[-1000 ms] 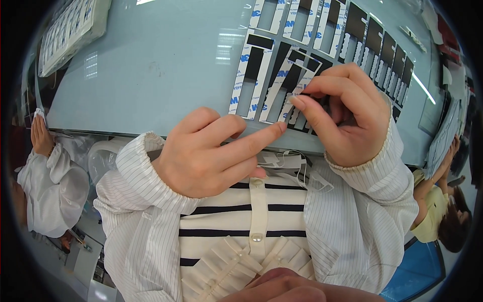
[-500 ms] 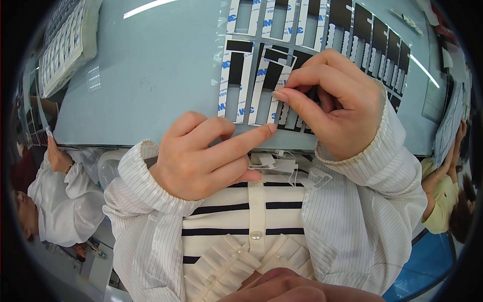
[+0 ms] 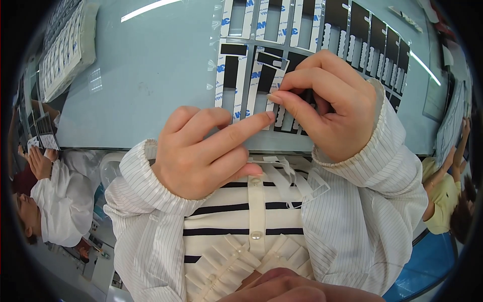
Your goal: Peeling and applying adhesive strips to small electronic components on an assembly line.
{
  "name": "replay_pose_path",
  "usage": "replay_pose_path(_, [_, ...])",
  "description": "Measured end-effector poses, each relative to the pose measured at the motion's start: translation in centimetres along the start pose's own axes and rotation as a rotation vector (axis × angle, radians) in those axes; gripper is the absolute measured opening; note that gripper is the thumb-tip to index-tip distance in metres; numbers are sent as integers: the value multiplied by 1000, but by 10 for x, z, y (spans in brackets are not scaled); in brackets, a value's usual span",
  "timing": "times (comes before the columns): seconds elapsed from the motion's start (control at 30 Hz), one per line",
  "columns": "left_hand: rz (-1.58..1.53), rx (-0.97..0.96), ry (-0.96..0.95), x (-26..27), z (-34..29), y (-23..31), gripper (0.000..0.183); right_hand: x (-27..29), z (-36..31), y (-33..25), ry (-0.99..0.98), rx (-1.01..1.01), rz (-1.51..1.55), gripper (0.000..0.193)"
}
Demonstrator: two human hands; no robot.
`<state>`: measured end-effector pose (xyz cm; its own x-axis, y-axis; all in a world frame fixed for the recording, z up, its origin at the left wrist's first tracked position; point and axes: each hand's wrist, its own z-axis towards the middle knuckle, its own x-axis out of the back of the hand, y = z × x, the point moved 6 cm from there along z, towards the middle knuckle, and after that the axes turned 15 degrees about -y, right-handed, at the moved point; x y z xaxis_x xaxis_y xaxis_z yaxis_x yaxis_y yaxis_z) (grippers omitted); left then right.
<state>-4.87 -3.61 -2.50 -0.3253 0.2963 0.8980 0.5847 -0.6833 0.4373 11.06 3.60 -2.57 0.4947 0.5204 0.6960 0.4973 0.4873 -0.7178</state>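
My right hand (image 3: 337, 108) pinches the edge of a white adhesive frame (image 3: 254, 78) with blue print between thumb and forefinger. The frame lies askew over a black rectangular piece on the table, its top end tilted. My left hand (image 3: 201, 151) points its forefinger at the lower end of this frame, the tip touching or just over it. Its other fingers are loosely bent and hold nothing. To the left lies a similar adhesive frame (image 3: 220, 80), set straight around a black piece. My right hand covers part of the pieces behind it.
Rows of black pieces (image 3: 337, 15) with white wavy strips extend to the right across the grey table (image 3: 151, 75). A wrapped stack of parts (image 3: 68, 55) stands at the left. Thin white scraps (image 3: 289, 189) hang at the table's near edge. People sit at both sides.
The rows of pieces appear slightly further left in view. The white scraps at the near edge have shifted and hang lower. Both hands keep nearly the same pose.
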Motion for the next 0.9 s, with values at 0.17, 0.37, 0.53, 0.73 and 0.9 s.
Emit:
replay_pose_path(0.17, [42, 25, -4, 3, 1, 2, 37, 0, -1, -7, -6, 10, -71, 15])
replay_pose_path(0.37, [58, 8, -11, 4, 0, 4, 35, 4, -4, -26, -85, 112, -420, 22])
replay_pose_path(0.53, [24, -28, -26, 6, 1, 2, 31, 10, -9, -22, 6, 172, -557, 33])
replay_pose_path(0.73, [-9, -12, 16, 5, 2, 3, 36, 7, -12, -30, -201, 141, -525, 47])
replay_pose_path(0.9, [-18, -41, -13, 9, 5, 3, 28, 6, -13, -22, -221, 125, -571, 47])
